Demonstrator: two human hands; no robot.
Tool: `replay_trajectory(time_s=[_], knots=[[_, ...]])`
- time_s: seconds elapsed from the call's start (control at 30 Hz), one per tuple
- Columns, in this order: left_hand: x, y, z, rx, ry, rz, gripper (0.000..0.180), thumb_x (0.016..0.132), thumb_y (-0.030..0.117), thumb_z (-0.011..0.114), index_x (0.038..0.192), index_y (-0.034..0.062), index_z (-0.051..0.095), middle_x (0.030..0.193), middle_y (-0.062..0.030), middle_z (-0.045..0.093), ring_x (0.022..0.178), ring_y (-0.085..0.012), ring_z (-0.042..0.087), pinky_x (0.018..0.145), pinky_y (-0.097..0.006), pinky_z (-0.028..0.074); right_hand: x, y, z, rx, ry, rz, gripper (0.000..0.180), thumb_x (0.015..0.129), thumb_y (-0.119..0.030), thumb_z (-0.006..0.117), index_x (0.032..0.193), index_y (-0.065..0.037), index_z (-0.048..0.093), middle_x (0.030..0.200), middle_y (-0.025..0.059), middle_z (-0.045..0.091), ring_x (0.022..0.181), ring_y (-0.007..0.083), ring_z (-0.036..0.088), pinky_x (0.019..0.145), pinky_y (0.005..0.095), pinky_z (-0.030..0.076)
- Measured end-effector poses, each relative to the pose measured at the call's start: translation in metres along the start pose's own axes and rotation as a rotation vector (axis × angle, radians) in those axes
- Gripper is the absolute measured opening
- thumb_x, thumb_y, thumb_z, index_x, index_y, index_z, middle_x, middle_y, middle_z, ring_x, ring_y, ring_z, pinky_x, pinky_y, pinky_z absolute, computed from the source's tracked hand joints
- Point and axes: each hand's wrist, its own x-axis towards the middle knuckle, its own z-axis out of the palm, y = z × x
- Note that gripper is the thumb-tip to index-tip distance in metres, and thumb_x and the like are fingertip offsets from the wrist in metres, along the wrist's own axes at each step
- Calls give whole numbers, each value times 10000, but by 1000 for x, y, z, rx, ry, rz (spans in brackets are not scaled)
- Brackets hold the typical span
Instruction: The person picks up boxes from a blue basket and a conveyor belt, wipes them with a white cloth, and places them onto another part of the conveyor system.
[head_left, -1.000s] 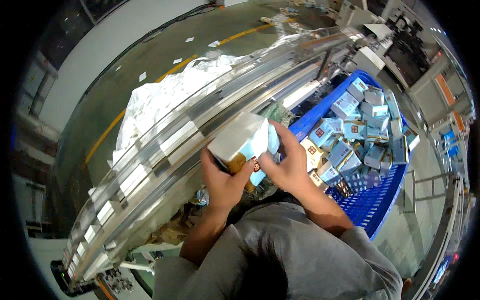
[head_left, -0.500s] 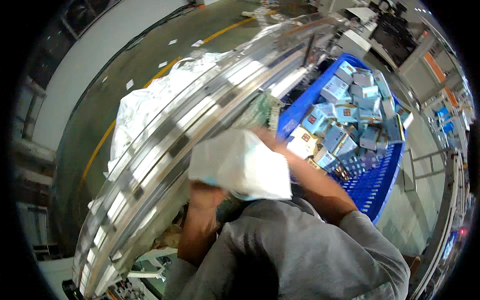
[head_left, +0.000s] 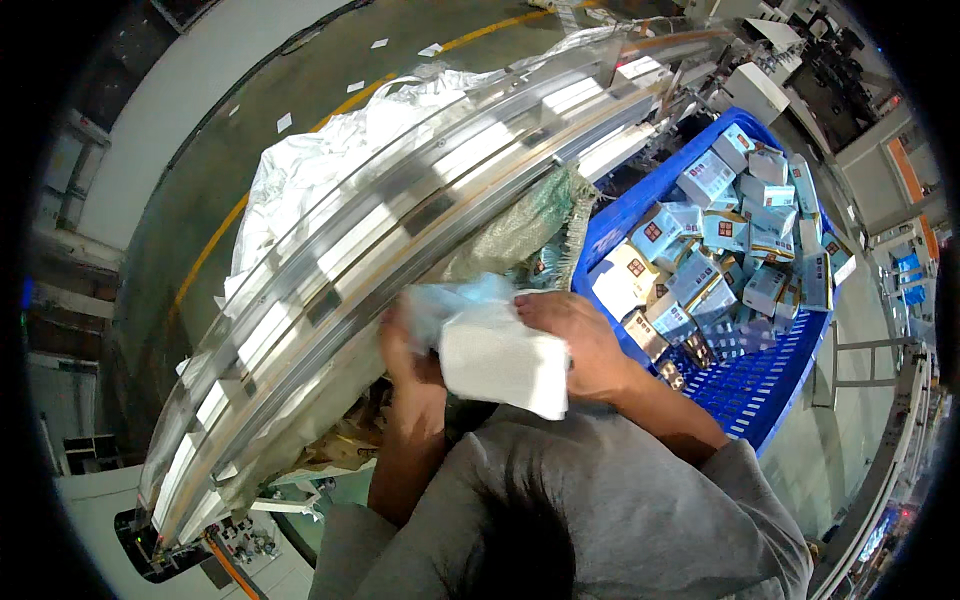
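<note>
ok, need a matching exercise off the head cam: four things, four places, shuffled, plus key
Things:
1. blue basket
2. white block
3. white sheeting
4. woven sack

Places:
A. beyond the far side of the conveyor
B. between the left hand and the right hand, next to a light-blue wrapper
C. along the conveyor's near edge
D. right of both hands, loaded with small packs

Pairs: 1-D, 2-B, 3-A, 4-C
</note>
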Motion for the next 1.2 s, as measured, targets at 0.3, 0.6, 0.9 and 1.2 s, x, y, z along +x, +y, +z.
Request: replay_trajectory(time_s=[0.3, 0.6, 0.9, 1.2], knots=[[58, -140, -8, 1635, -710, 454, 251, 660, 99, 581, 890, 5, 547, 796, -164, 567, 778, -301, 541, 661, -368, 436, -54, 33, -69, 1071, 888, 887, 506, 742, -241, 537, 1123, 20, 331, 1014, 150, 483, 902, 268, 519, 751, 393, 448], [-7, -51, 70, 490, -707, -206, 726, 691, 246, 628, 1243, 27, 210, 1201, -128, 356, 1069, -261, 397, 884, -383, 316, -52, 20, -57, 1446, 983, 1098, 524, 794, -357, 458, 1173, -20, 327, 1074, 166, 468, 975, 258, 481, 849, 378, 381], [0, 37, 27, 471, -100, -52, 517, 699, 117, 543, 1162, 3, 344, 1094, -162, 427, 964, -271, 458, 823, -395, 391, -209, 177, -109, -43, -366, 1466, 538, 647, -341, 643, 1051, -26, 477, 971, 149, 543, 887, 239, 530, 758, 335, 438], [4, 206, -15, 676, 533, 527, 530, 731, 244, 583, 1138, -11, 359, 1053, -102, 457, 918, -236, 460, 751, -392, 376, -398, 233, -115, -506, -762, 1423, 498, 689, -276, 586, 1086, -13, 439, 982, 136, 523, 864, 229, 510, 738, 340, 415]])
